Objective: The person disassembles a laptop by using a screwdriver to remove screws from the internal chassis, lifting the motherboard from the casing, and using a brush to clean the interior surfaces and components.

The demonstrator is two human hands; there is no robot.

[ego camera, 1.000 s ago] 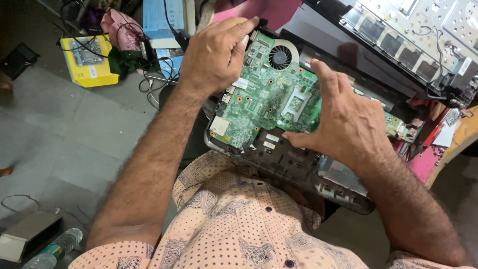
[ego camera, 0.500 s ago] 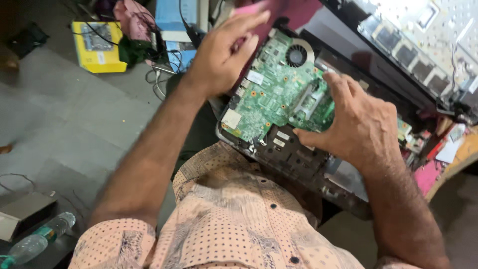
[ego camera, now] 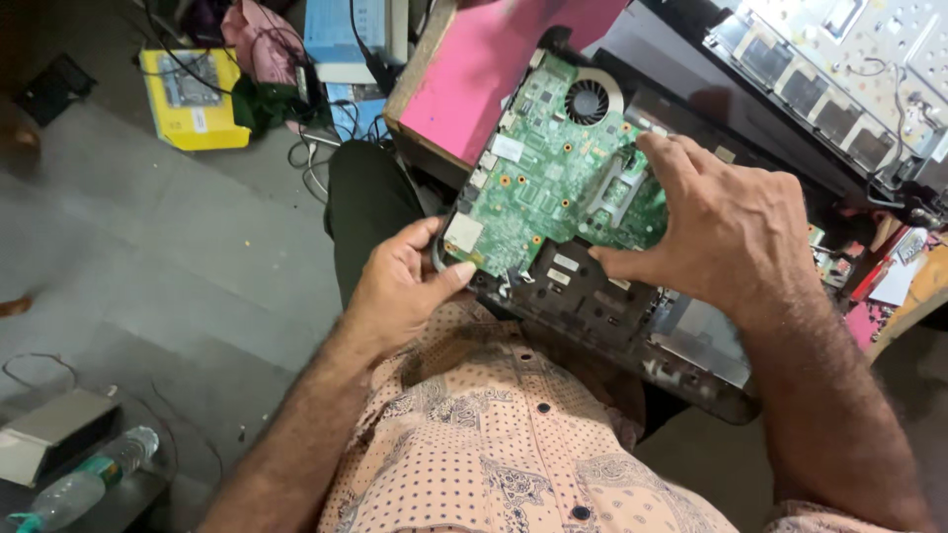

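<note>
Grey floor (ego camera: 148, 286), cluttered workshop corner. Nearest: patterned peach shirt (ego camera: 494, 454) of the seated person; plastic bottle (ego camera: 84, 484) and small grey box (ego camera: 49, 434) low on the left. Left hand (ego camera: 400, 291) grips near left corner of green circuit board (ego camera: 543, 188), thumb on top. Right hand (ego camera: 721, 227) pinches the board's right side, fingers spread over it. Board sits tilted above a dark laptop base (ego camera: 632, 316) on the lap. Beyond: pink tabletop (ego camera: 484, 89), yellow box (ego camera: 193, 99) on floor, metal keyboard frame (ego camera: 849, 59) far right.
</note>
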